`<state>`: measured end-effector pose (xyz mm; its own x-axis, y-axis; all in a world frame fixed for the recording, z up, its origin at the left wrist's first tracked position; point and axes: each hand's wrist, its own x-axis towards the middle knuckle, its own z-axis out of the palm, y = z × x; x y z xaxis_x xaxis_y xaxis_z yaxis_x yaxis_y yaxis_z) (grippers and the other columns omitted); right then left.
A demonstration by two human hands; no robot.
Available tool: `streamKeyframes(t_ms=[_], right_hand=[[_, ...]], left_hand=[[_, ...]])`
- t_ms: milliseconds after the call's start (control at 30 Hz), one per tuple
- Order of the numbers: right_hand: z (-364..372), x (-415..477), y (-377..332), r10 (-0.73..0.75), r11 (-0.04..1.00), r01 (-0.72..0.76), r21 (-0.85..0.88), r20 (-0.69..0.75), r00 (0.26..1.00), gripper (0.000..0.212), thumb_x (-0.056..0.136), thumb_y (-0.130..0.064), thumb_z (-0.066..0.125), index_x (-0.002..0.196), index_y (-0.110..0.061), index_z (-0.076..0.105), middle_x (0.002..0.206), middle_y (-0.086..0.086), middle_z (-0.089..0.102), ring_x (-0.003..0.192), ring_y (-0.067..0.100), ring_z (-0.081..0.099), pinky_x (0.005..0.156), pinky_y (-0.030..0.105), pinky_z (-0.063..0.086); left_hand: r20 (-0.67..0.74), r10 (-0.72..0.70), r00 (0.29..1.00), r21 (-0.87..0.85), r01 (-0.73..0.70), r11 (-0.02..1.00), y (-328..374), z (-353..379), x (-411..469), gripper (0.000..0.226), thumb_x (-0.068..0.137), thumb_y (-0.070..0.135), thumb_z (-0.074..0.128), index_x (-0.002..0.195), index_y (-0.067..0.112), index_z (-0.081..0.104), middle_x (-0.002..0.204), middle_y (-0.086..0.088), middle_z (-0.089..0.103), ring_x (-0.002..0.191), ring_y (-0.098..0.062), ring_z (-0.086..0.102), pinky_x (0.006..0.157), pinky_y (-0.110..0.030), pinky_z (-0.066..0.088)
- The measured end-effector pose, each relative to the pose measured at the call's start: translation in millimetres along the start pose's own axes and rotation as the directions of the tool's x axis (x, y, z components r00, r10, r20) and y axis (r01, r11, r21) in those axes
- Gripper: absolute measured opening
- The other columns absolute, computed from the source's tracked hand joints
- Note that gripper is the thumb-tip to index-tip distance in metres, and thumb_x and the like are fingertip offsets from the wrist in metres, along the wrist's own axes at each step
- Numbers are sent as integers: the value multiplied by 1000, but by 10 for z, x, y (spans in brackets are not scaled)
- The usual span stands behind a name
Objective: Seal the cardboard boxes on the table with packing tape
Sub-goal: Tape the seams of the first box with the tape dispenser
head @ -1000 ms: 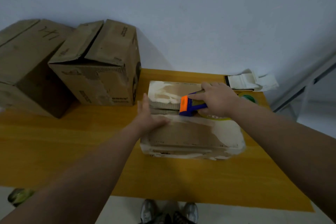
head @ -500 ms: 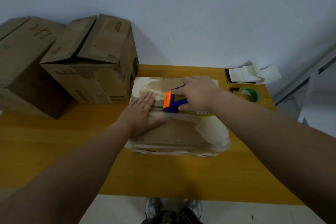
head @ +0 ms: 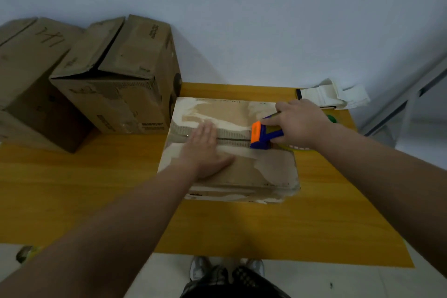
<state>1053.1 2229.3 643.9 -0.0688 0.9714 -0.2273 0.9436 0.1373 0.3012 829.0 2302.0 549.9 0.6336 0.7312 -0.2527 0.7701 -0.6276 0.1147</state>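
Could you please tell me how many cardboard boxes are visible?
3: a flat box under the left hand, a taller box left of it, a third box at the far left, partly off-frame; others may be hidden.

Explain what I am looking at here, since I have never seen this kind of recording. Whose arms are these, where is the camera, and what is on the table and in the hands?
There is no machine here. A person works with bare hands, and the single camera sits on their head, looking forward and down, so both arms reach in from the bottom edge. On the yellow table lies a flat box of cardboard, its top flaps meeting along a seam. The left hand lies flat on it, fingers straight. The right hand grips a blue and orange tape dispenser set on that seam. At the left stand a tall box with a gap between its top flaps, and a marked box with handwriting on top. At the far right corner lie a white object I cannot identify and a partly hidden green roll.
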Motion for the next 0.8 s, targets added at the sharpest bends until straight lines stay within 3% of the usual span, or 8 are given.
streamKeyframes(t_ms=[100,200,367,433,533,800], right_hand=[[27,-3,-5,-4,1000,3,-28,-23,1000,56,88,-64,43,140,-46,35,117,3,49,102,25,49,85,37,37],[22,-7,15,-3,1000,3,-23,-20,1000,57,88,-64,43,141,-46,34,117,3,49,103,25,49,85,38,37],[-20,-10,26,-7,1000,7,15,-9,1000,56,88,-64,43,141,-46,35,113,3,48,102,25,48,85,37,36],[-23,-25,12,-4,1000,4,4,-22,1000,56,88,-64,43,140,-46,36,114,3,49,102,25,48,85,37,37],[-23,-39,-9,3,1000,-2,6,-31,1000,55,88,-64,43,140,-46,37,114,3,49,102,25,48,84,37,37],[4,-22,10,-16,1000,16,-1,-36,999,62,85,-69,43,141,-44,35,120,5,49,107,26,50,86,38,38]], left_hand=[[40,121,992,1,-121,993,571,94,86,93,87,71,25,148,11,-13,157,-8,-16,143,-19,-16,116,-35,-10],[8,184,983,-3,-184,983,393,73,74,87,90,67,26,150,15,-9,158,-4,-12,144,-15,-12,114,-31,-8],[8,-10,1000,58,9,998,-560,-52,-237,102,75,80,3,150,13,-7,158,-6,-9,144,-15,-10,115,-32,-5],[10,-74,997,67,73,995,-513,-27,-238,109,70,83,0,149,9,-9,158,-10,-12,144,-18,-12,115,-32,-8],[-11,-178,984,-28,178,984,-150,31,-123,110,76,84,15,148,6,-12,156,-14,-17,144,-24,-16,110,-33,-12],[-35,37,999,-14,-37,999,422,76,95,106,77,83,24,149,13,-11,157,-5,-16,144,-17,-15,116,-35,-7]])
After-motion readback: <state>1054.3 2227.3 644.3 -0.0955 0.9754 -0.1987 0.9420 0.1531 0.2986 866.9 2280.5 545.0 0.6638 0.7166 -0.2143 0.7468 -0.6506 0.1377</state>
